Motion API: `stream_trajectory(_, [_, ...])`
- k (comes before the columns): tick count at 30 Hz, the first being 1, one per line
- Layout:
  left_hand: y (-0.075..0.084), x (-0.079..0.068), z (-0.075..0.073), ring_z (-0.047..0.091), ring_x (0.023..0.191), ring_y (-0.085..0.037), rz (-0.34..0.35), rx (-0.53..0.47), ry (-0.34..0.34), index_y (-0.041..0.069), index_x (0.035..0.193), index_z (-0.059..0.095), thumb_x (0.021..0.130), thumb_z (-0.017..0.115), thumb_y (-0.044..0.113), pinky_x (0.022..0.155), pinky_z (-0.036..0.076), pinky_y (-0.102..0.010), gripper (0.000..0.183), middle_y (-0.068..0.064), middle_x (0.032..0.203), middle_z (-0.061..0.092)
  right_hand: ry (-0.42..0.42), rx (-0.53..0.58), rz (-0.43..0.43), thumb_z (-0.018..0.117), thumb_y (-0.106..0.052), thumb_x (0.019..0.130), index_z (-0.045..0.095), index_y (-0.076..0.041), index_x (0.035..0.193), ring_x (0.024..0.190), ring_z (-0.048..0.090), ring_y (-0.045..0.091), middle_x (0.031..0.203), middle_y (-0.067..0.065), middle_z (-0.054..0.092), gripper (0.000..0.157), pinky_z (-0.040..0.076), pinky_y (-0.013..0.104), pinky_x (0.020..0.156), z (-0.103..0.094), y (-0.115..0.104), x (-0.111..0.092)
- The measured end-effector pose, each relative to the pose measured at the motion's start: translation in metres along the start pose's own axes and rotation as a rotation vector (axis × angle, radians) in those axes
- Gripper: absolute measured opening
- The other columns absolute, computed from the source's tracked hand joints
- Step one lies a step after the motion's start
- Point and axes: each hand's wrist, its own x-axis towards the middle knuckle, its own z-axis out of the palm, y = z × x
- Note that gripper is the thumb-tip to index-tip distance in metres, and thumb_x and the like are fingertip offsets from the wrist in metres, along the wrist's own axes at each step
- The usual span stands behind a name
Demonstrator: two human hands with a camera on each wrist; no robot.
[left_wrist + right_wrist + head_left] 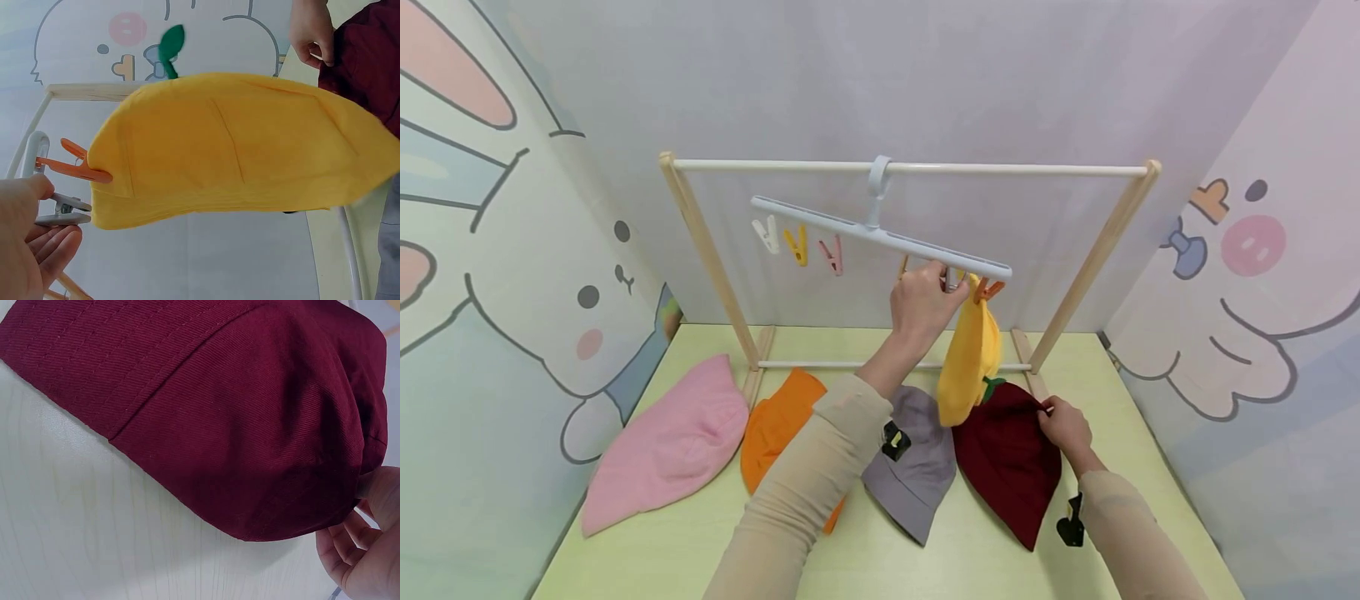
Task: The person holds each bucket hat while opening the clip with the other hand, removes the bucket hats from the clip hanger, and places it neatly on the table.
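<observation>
My left hand [925, 302] is raised under the right part of a pale blue hanger [850, 227], pinching a grey clothespin [62, 209] between thumb and fingers. The clip's tips are right at the edge of a yellow bucket hat [962, 358], which hangs from an orange clothespin [78, 165] at the hanger's lower end. A green leaf [170, 50] sticks out of that hat's crown. Down at the table, my right hand [1066, 425] pinches the crown of a dark red bucket hat [1011, 467]; its fingertips are partly hidden by the cloth in the right wrist view.
The tilted hanger hooks over a rack's white bar [1015, 169]. White [767, 234], yellow [797, 246] and pink [832, 255] clothespins hang along its left side. Pink [670, 450], orange [778, 425] and grey [917, 475] hats lie on the table [647, 558]; my left arm overlaps the orange one.
</observation>
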Motion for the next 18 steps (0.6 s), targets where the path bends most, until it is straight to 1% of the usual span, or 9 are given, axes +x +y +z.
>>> stream_trajectory(5, [-0.001,-0.001,0.000,0.042,0.043,-0.007,0.003,0.016,-0.010,0.013,0.064,0.058,0.078,0.066,0.033,0.041,0.028,-0.017,0.026,0.005,0.055,0.056,0.026,-0.008,-0.036,0.051,-0.017,0.084,0.059,0.001,0.105,0.074,0.060,0.037,0.095,0.024,0.063,0.029,0.044,0.046,0.056,0.001,-0.001,-0.004])
stream_trajectory(11, [-0.003,-0.002,0.000,0.043,0.042,-0.008,0.020,0.011,0.003,0.013,0.065,0.059,0.079,0.066,0.035,0.040,0.029,-0.018,0.027,0.004,0.056,0.057,0.084,-0.004,-0.121,0.053,-0.015,0.086,0.058,0.005,0.109,0.085,0.060,0.041,0.098,0.026,0.063,0.031,0.047,0.051,0.067,0.000,-0.006,-0.008])
stream_trajectory(14, [-0.004,-0.001,0.000,0.043,0.042,-0.008,0.018,0.009,0.002,0.013,0.066,0.060,0.079,0.066,0.035,0.039,0.029,-0.018,0.026,0.005,0.056,0.057,0.112,0.003,-0.139,0.053,-0.016,0.087,0.057,0.006,0.113,0.090,0.059,0.043,0.102,0.027,0.062,0.034,0.046,0.053,0.072,-0.002,-0.009,-0.009])
stream_trajectory(18, [-0.005,-0.002,-0.001,0.044,0.042,-0.008,0.012,0.004,-0.007,0.012,0.068,0.062,0.079,0.066,0.035,0.039,0.030,-0.018,0.025,0.004,0.058,0.059,0.135,0.036,-0.144,0.052,-0.016,0.089,0.056,0.005,0.117,0.095,0.059,0.042,0.106,0.027,0.061,0.035,0.045,0.053,0.076,-0.006,-0.016,-0.009])
